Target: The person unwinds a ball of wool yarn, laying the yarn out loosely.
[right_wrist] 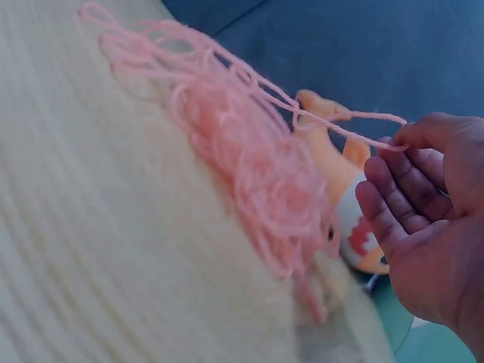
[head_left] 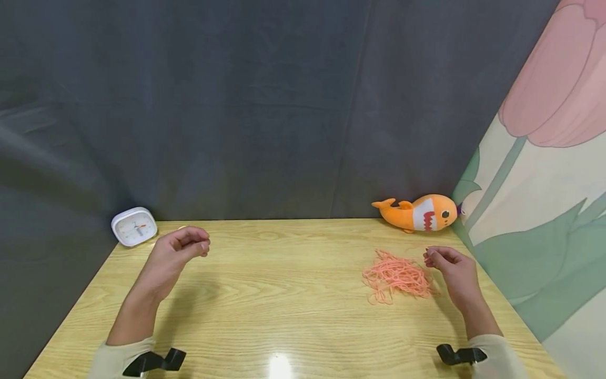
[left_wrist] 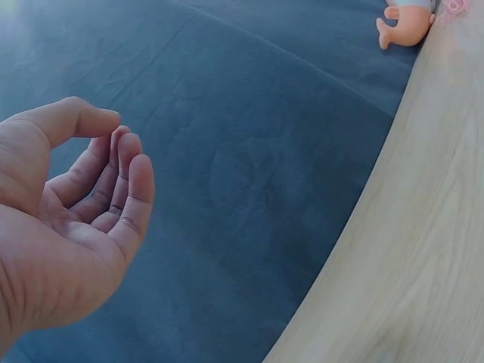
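Note:
A tangled heap of pink-orange yarn (head_left: 400, 275) lies on the right part of the wooden table. Just right of it, my right hand (head_left: 454, 271) pinches a strand between thumb and forefinger. The right wrist view shows the yarn (right_wrist: 249, 159) with a thin length running up to the fingertips of that hand (right_wrist: 431, 204); the other fingers are loosely bent. My left hand (head_left: 177, 258) hovers over the left side of the table. In the left wrist view, this hand (left_wrist: 83, 204) has loosely bent fingers, thumb tip close to the forefinger, and no thing shows between them.
A white clock (head_left: 134, 227) stands at the table's back left corner. An orange shark plush (head_left: 418, 213) sits at the back right, behind the yarn. A dark curtain (head_left: 246, 110) hangs along the back edge, and a flower-painted wall (head_left: 544, 210) borders the table's right side.

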`<state>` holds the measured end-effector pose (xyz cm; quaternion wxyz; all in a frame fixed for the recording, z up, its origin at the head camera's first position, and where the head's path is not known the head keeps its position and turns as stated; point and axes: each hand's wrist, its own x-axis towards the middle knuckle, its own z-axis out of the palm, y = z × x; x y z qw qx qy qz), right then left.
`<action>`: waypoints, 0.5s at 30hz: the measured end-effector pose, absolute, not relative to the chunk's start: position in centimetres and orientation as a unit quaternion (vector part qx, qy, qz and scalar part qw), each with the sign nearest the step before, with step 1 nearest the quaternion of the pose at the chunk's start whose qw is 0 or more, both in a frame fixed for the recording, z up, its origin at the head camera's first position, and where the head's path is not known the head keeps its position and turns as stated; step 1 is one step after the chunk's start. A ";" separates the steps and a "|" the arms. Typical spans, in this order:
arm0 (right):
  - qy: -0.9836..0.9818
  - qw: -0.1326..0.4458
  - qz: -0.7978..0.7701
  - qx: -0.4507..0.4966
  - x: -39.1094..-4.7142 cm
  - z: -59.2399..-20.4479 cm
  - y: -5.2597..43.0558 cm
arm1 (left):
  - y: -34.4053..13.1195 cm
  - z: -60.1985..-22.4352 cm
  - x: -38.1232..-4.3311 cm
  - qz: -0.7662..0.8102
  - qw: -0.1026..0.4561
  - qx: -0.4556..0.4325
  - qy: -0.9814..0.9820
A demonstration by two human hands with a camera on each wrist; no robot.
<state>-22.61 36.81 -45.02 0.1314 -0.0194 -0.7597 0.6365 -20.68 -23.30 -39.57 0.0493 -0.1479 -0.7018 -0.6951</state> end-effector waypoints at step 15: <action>-0.729 0.146 0.664 -0.080 -23.6 -46.7 36.9 | -23.4 -40.2 -20.5 -0.645 0.017 -0.125 -0.753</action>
